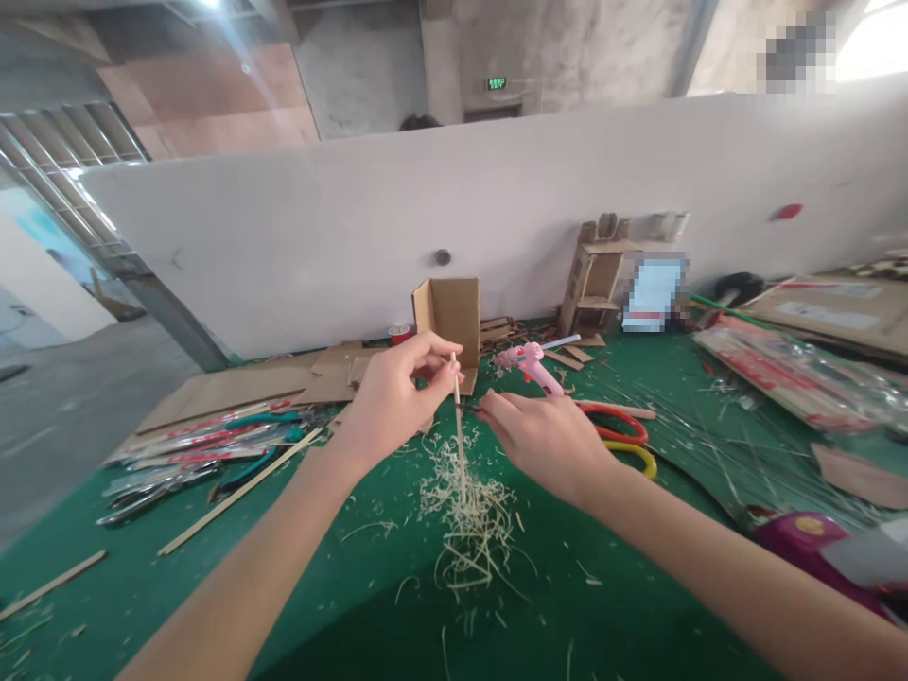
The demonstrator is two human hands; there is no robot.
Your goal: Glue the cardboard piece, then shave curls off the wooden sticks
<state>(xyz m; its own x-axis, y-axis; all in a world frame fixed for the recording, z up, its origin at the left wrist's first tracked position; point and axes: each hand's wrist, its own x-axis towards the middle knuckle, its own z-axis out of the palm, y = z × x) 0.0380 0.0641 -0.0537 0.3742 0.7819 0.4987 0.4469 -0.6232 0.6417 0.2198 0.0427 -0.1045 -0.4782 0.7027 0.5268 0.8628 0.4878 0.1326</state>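
Note:
A thin wooden stick (461, 454) is pinched near its top by my left hand (397, 397), between thumb and fingers. It slants down, its lower end over a heap of pale curled wood shavings (479, 530) on the green table. My right hand (546, 435) is closed around a knife (469, 408). Only its narrow dark blade shows clearly, lying across the stick just below my left fingers; the grip is hidden in my palm. Just behind my right hand are a pink glue gun (539, 367) and orange and yellow looped handles (624, 424), partly covered.
A bent cardboard piece (458, 322) stands ahead by the white partition (319, 236). Pliers and wrapped sticks (234, 440) lie left, near a long wooden strip (241, 492). Rightward are a small cardboard shelf (592, 284), plastic-wrapped packs (794, 374) and a purple object (809, 549).

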